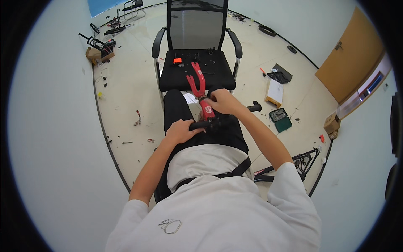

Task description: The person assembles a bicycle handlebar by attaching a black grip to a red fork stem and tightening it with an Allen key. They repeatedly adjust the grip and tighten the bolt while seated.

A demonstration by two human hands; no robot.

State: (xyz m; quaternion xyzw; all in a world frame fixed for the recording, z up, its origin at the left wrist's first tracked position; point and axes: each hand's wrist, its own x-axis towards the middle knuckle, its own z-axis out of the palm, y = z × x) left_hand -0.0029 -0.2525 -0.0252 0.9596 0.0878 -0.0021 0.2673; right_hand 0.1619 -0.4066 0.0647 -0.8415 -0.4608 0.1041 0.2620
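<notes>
A red bicycle fork (202, 82) rests across my lap, its two prongs pointing away toward the chair seat. Nearer to me it runs into a red tube (207, 108) with a round white sticker. A black handlebar (199, 125) crosses its near end, with a black grip (254, 108) sticking out on the right. My left hand (180, 131) is closed round the handlebar's left end. My right hand (225, 102) is closed at the joint between fork and tube, thumb against it; its other fingers are mostly hidden.
The black office chair (161, 80) facing me bears an orange block (177, 61) and small dark parts. To the right lie a green case (283, 124) of small parts, a white box (274, 91) and a black bicycle frame (308, 161). Bike parts fill a cardboard box (93, 54) at far left.
</notes>
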